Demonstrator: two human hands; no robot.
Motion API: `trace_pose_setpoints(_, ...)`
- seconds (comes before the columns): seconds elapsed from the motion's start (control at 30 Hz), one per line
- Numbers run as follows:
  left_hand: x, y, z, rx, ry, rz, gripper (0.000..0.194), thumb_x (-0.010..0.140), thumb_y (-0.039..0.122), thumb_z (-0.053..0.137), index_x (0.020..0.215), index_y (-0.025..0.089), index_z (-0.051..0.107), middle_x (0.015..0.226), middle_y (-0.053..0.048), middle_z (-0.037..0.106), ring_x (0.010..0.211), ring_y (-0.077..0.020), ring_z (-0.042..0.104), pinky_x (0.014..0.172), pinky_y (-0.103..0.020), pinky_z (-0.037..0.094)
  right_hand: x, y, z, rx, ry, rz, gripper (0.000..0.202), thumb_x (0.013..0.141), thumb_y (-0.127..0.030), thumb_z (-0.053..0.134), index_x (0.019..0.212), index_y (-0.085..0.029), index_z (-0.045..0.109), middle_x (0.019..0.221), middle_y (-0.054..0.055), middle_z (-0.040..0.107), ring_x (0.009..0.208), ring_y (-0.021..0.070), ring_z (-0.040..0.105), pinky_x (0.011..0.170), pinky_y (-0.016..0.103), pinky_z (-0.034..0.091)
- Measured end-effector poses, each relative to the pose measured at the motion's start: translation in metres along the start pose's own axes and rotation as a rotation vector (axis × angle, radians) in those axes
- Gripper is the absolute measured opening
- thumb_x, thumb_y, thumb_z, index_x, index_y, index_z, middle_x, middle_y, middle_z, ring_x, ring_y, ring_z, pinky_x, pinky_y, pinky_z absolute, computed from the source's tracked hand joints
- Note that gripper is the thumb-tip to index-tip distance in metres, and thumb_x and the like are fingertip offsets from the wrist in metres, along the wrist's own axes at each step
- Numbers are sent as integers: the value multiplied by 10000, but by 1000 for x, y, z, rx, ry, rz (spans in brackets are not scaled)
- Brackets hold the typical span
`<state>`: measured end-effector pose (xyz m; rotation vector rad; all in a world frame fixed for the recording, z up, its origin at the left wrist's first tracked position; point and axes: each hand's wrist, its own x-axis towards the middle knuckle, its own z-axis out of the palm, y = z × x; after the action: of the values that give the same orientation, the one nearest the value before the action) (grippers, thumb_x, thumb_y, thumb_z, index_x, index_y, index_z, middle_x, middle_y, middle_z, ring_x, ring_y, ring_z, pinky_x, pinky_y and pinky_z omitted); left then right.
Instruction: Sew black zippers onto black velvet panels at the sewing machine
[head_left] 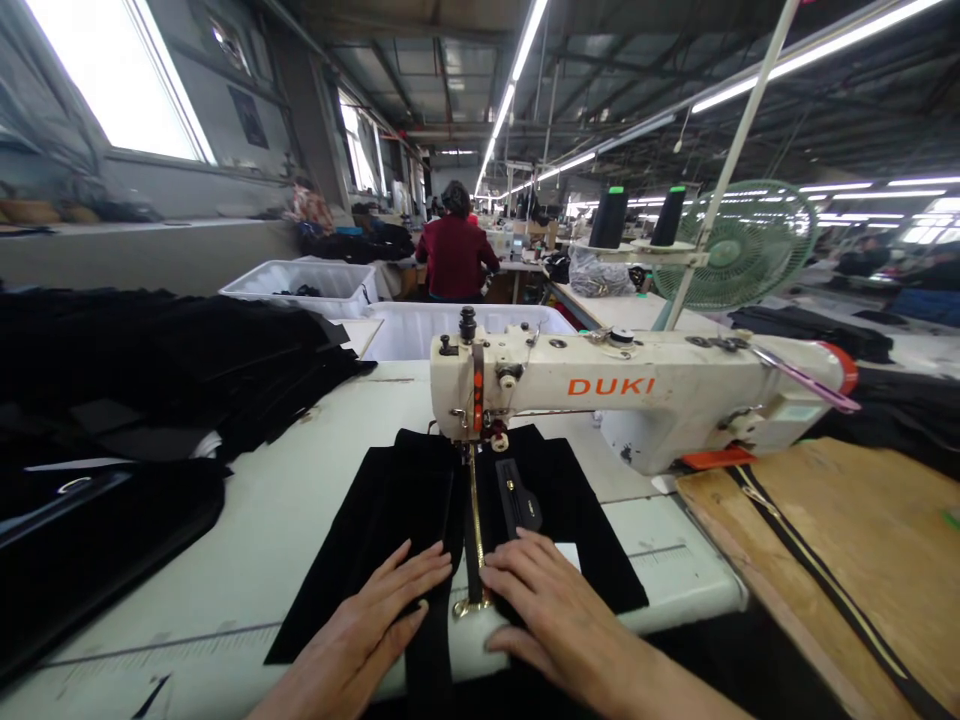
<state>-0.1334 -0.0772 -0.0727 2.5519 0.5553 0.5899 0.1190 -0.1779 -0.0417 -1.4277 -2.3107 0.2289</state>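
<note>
Both hands lie flat on a black velvety fabric piece (390,520) spread at the near edge of the white worktop (247,540), under the head of the cream-coloured sewing machine marked DUKI (637,395). The left hand (382,615) rests palm down with fingers loosely spread, pressing the left half of the cloth; its wrist runs out of the bottom of the view. The right hand (544,600) also lies palm down with fingers together, on the right half; the forearm is cut off at the lower edge. Between the two hands runs a gold-toothed zipper (474,540), from the presser foot towards the near edge, its end showing just beside the left fingertips. The needle area is small and dark, so whether the needle is down cannot be made out.

On the left side of the worktop a heap of black cloth pieces (150,370) merges into one dark mass. To the right, a wooden board (855,540) carries a long black zipper tape (810,560), cut off at the corner. Beyond the far edge stand white plastic bins (300,285), and a person in a red top (455,255) is seen from behind.
</note>
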Motion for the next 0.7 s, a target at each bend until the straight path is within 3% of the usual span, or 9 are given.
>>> trace_pose_setpoints(0.07,0,0,-1,0,-11,5,427,1037,241,403,1458,301,446,1440,-34,536,1343,-218,463,1116,-470,320,-1,4,4,-39,-21,-12,207,977,-181,576,1182,-201,558,1105,31,619,1033,176,564,974,336,451)
trace_pose_setpoints(0.17,2,2,-6,8,-27,12,427,1034,230,413,1453,301,453,1442,-33,533,1344,-213,460,1121,-459,313,7,10,-14,-134,-53,-94,208,988,-81,475,1154,-169,565,1048,57,609,973,184,553,833,293,491)
trace_pose_setpoints(0.3,4,5,-13,94,-61,31,457,1019,181,422,1459,306,438,1456,-15,518,1358,-199,438,1109,-430,346,21,5,-41,-355,-39,-253,226,976,-48,429,1111,-105,601,980,91,612,971,222,549,1002,392,430)
trace_pose_setpoints(0.37,4,10,-13,188,-51,67,493,1002,166,446,1475,298,408,1460,-16,513,1356,-196,437,1091,-402,375,21,0,-34,-434,-65,-359,222,970,-53,425,1039,-88,633,896,85,612,910,229,564,1055,424,392)
trace_pose_setpoints(0.43,4,19,-11,292,1,120,565,970,135,465,1506,273,352,1450,-28,524,1347,-196,448,1082,-376,392,16,-4,-17,-407,-60,-369,203,959,-64,452,1038,-87,637,898,84,620,917,229,577,1073,409,386)
trace_pose_setpoints(0.57,3,38,-1,467,142,208,692,879,6,398,1536,190,282,1413,-60,565,1353,-196,450,1129,-388,350,2,-6,13,-191,20,-158,283,939,-50,499,1196,-141,573,1050,64,631,1033,199,568,1122,380,350)
trace_pose_setpoints(0.7,4,42,2,540,227,222,569,874,3,417,1433,101,449,1394,-92,583,1367,-190,435,1151,-326,331,-1,-7,20,-91,58,-63,286,919,-17,492,1140,-174,582,1050,41,619,1004,183,566,1135,397,333)
